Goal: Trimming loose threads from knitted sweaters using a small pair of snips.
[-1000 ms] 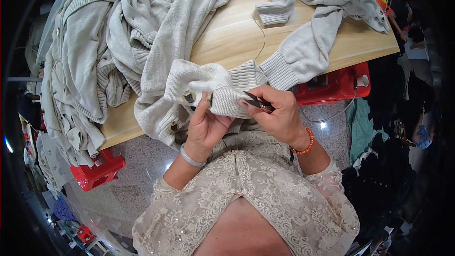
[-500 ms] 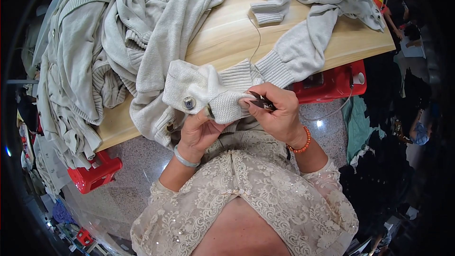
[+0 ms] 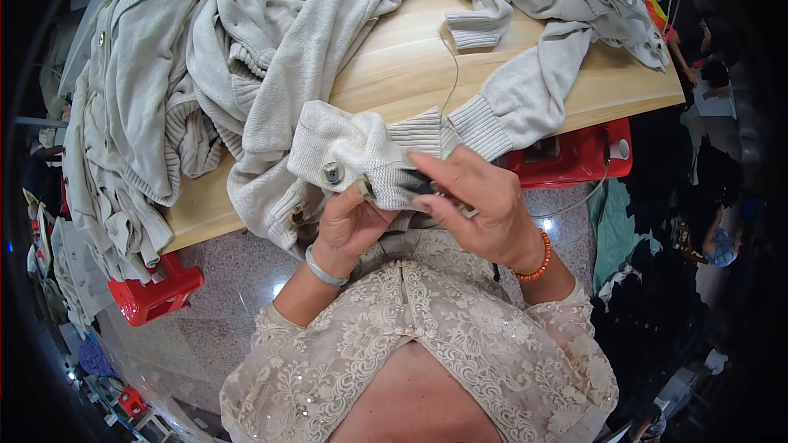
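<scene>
L grip (image 3: 349, 227): pinching lt garment (image 3: 336, 138) nr button (image 3: 332, 173)
R grip (image 3: 490, 207): fingers round dk snips (image 3: 421, 185)
garment: btwn & beyond grips
snip step: prob. trimming knit
next snip: likely needs L grip steady

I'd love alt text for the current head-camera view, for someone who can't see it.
A person's left hand holds a pale knit garment with a round button while the right hand holds a dark tool close to the knit. More pale knitwear lies heaped beyond, on a wooden table.
</scene>
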`<move>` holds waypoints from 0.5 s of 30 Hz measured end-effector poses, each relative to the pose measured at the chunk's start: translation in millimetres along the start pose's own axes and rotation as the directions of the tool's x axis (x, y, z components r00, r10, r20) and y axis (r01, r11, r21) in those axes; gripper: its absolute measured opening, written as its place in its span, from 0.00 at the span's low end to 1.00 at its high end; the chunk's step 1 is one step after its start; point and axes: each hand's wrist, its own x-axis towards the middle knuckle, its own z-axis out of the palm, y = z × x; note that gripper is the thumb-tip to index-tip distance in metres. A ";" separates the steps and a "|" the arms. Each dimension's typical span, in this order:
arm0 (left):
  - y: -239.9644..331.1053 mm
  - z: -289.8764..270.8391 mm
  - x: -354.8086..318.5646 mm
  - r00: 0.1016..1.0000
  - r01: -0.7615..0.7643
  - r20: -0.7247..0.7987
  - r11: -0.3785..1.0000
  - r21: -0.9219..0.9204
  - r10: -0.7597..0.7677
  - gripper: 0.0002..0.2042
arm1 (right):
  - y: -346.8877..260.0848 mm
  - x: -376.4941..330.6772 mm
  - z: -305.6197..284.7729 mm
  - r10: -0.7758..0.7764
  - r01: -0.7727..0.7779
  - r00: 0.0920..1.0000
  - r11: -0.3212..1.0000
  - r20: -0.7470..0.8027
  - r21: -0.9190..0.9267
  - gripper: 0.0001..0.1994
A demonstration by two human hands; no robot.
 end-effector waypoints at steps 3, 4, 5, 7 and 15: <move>0.4 -4.8 -0.9 0.999 -0.005 0.049 1.000 -0.016 0.006 0.26 | -6.3 3.2 2.3 -0.009 0.010 0.999 1.000 0.034 -0.023 0.20; 0.1 -3.4 -0.6 0.998 -0.017 0.064 1.000 -0.015 0.018 0.25 | -6.7 4.6 3.0 -0.036 0.037 0.999 0.999 0.033 -0.037 0.20; 0.0 1.2 -0.5 0.998 -0.047 0.035 0.999 -0.006 0.047 0.23 | -7.2 5.4 3.2 -0.062 0.064 0.998 0.997 0.033 -0.050 0.21; 1.3 7.2 -0.2 0.997 -0.079 0.014 0.996 0.041 0.078 0.23 | -8.2 5.9 3.8 -0.079 0.083 0.996 0.991 0.040 -0.103 0.19; 5.9 1.7 -2.2 0.981 -0.163 -0.046 0.936 0.313 0.186 0.24 | -3.8 4.1 3.0 -0.122 0.131 0.991 0.977 0.059 -0.168 0.19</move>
